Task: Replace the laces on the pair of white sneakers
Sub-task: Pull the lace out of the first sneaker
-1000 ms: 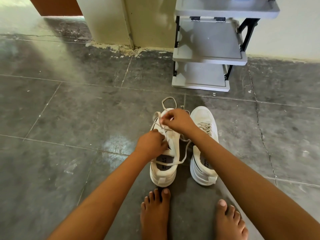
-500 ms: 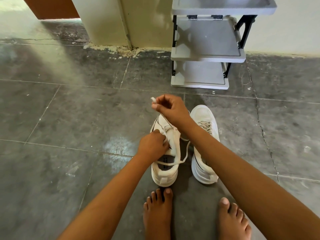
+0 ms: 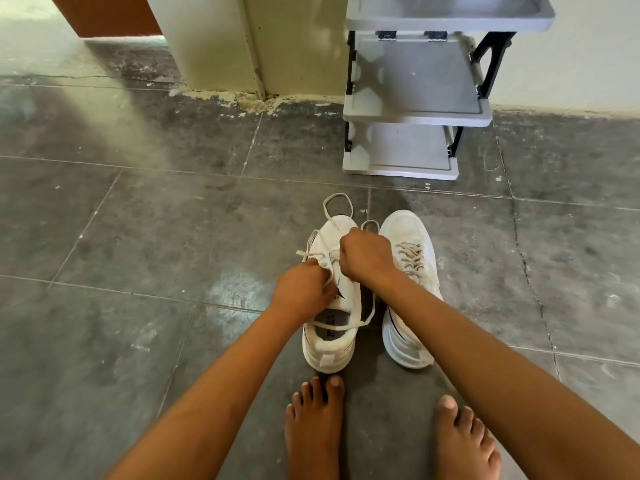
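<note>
glossy floor tiles (image 3: 138,237) — plastic rack (image 3: 415,112)

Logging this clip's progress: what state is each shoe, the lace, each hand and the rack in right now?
left sneaker: on the floor, partly laced.
right sneaker: beside it, laced.
lace: slack, looped past the toe.
left hand: pinches the lace.
right hand: grips the lace.
shoe rack: upright by the wall.

On floor (image 3: 138,237): left sneaker (image 3: 329,355) and right sneaker (image 3: 410,233) side by side, just ahead of my feet (image 3: 313,427). Loop of lace (image 3: 337,195) beyond left toe. Behind both, rack (image 3: 412,109) against wall (image 3: 571,46).
</note>
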Action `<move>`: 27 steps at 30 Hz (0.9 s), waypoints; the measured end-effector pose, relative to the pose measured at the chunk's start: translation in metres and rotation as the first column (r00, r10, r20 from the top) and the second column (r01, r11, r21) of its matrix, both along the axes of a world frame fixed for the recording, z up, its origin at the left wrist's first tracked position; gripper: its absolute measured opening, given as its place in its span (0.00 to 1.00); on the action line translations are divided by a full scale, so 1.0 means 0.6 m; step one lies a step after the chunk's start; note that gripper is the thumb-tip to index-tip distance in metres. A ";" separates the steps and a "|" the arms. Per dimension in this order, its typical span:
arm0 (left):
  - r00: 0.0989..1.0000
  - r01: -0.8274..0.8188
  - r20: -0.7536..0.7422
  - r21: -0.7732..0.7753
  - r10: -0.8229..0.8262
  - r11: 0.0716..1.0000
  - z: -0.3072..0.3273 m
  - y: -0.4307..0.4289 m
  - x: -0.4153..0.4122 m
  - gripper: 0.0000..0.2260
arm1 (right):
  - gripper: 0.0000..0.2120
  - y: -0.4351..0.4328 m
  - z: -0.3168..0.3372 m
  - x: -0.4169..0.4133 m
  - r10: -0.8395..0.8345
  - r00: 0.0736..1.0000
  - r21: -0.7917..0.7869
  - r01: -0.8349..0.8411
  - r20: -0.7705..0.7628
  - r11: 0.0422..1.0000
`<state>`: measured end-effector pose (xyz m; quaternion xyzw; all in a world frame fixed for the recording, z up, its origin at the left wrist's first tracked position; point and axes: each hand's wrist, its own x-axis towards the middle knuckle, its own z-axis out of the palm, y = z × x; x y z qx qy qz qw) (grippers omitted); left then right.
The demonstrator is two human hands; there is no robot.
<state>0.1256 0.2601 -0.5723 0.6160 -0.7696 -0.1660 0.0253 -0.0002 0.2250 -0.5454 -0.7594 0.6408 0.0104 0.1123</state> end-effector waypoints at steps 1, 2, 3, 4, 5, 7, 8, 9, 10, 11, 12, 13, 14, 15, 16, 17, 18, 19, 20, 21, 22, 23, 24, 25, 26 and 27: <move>1.000 0.008 0.013 -0.003 -0.008 1.000 -0.001 0.001 -0.001 0.13 | 0.10 -0.003 0.003 0.001 -0.009 0.999 0.035 0.007 0.054 0.999; 0.999 0.017 0.033 -0.004 -0.017 1.000 -0.001 0.001 -0.003 0.13 | 0.10 -0.005 0.009 0.001 -0.037 0.978 0.098 0.017 0.205 0.995; 0.998 0.025 0.054 -0.003 -0.025 1.000 0.000 0.001 -0.004 0.13 | 0.10 -0.009 0.020 0.002 -0.087 0.903 0.189 0.007 0.422 0.982; 0.997 0.032 0.069 0.004 -0.032 0.999 0.000 0.000 -0.005 0.13 | 0.11 -0.010 0.034 0.004 -0.157 0.761 0.273 -0.028 0.629 0.962; 0.996 0.038 0.078 0.013 -0.039 0.999 0.000 -0.002 -0.005 0.14 | 0.10 -0.011 0.050 0.005 -0.210 0.602 0.303 -0.056 0.770 0.951; 0.996 0.050 0.077 0.029 -0.052 0.998 0.001 -0.004 -0.002 0.15 | 0.08 -0.015 0.069 0.002 -0.229 0.428 0.267 -0.029 0.874 0.963; 0.996 0.053 0.072 0.034 -0.055 0.998 0.002 -0.005 -0.001 0.15 | 0.07 -0.019 0.069 0.000 -0.235 0.417 0.254 0.011 0.878 0.967; 0.997 0.051 0.064 0.036 -0.053 0.998 0.004 -0.005 0.001 0.15 | 0.07 -0.022 0.064 -0.004 -0.241 0.458 0.245 0.051 0.856 0.968; 0.997 0.046 0.055 0.036 -0.048 0.998 0.005 -0.004 0.002 0.15 | 0.08 -0.024 0.055 -0.008 -0.240 0.557 0.240 0.073 0.795 0.968; 0.998 0.040 0.045 0.034 -0.041 0.999 0.006 -0.003 0.002 0.14 | 0.09 -0.025 0.042 -0.011 -0.216 0.697 0.233 0.073 0.684 0.970; 0.999 0.035 0.039 0.032 -0.036 0.999 0.006 -0.003 0.001 0.14 | 0.10 -0.022 0.027 -0.015 -0.174 0.835 0.223 0.063 0.522 0.973; 0.999 0.032 0.036 0.029 -0.033 0.999 0.007 -0.003 0.000 0.13 | 0.12 -0.016 0.013 -0.018 -0.124 0.925 0.208 0.050 0.359 0.977; 0.999 0.028 0.033 0.024 -0.029 0.999 0.007 -0.002 -0.001 0.13 | 0.13 -0.007 0.003 -0.020 -0.086 0.965 0.189 0.039 0.247 0.981; 0.999 0.022 0.030 0.019 -0.023 1.000 0.007 -0.003 -0.001 0.12 | 0.14 -0.001 -0.005 -0.021 -0.074 0.976 0.166 0.039 0.206 0.985; 0.999 0.017 0.027 0.016 -0.018 1.000 0.006 -0.002 -0.001 0.12 | 0.14 0.004 -0.008 -0.020 -0.081 0.974 0.145 0.051 0.212 0.988; 1.000 0.016 0.024 0.015 -0.017 1.000 0.007 -0.002 -0.001 0.12 | 0.13 0.005 -0.009 -0.018 -0.085 0.973 0.114 0.061 0.215 0.992; 1.000 0.019 0.022 0.016 -0.019 1.000 0.007 -0.002 -0.001 0.12 | 0.12 0.004 -0.007 -0.014 -0.071 0.982 0.081 0.057 0.176 0.995; 0.999 0.025 0.024 0.018 -0.025 1.000 0.007 -0.002 -0.002 0.12 | 0.11 0.002 -0.005 -0.010 -0.041 0.994 0.047 0.036 0.097 0.998; 0.999 0.035 0.029 0.019 -0.035 0.999 0.007 -0.001 -0.002 0.13 | 0.10 -0.001 -0.003 -0.007 -0.007 1.000 0.021 0.007 0.020 1.000; 0.998 0.047 0.035 0.016 -0.048 0.999 0.007 -0.001 -0.003 0.13 | 0.09 -0.005 0.000 -0.005 0.019 1.000 0.013 -0.019 -0.019 1.000; 0.997 0.058 0.042 0.012 -0.058 0.998 0.006 -0.001 -0.003 0.13 | 0.09 -0.009 0.004 -0.007 0.031 0.999 0.028 -0.031 -0.010 0.999; 0.997 0.065 0.049 0.011 -0.065 0.998 0.006 -0.002 -0.003 0.13 | 0.09 -0.014 0.009 -0.012 0.025 0.997 0.060 -0.029 0.074 0.998; 0.996 0.068 0.054 0.014 -0.069 0.998 0.005 -0.003 -0.003 0.13 | 0.08 -0.017 0.016 -0.019 -0.001 0.971 0.103 -0.024 0.238 0.994; 0.996 0.069 0.058 0.021 -0.070 0.997 0.004 -0.004 -0.002 0.13 | 0.07 -0.019 0.025 -0.023 -0.049 0.891 0.157 -0.025 0.451 0.987; 0.996 0.067 0.060 0.031 -0.068 0.997 0.004 -0.005 -0.003 0.13 | 0.06 -0.017 0.035 -0.025 -0.115 0.752 0.208 -0.030 0.649 0.978; 0.996 0.063 0.063 0.036 -0.065 0.997 0.004 -0.005 -0.003 0.14 | 0.04 -0.015 0.042 -0.024 -0.168 0.602 0.229 -0.025 0.781 0.973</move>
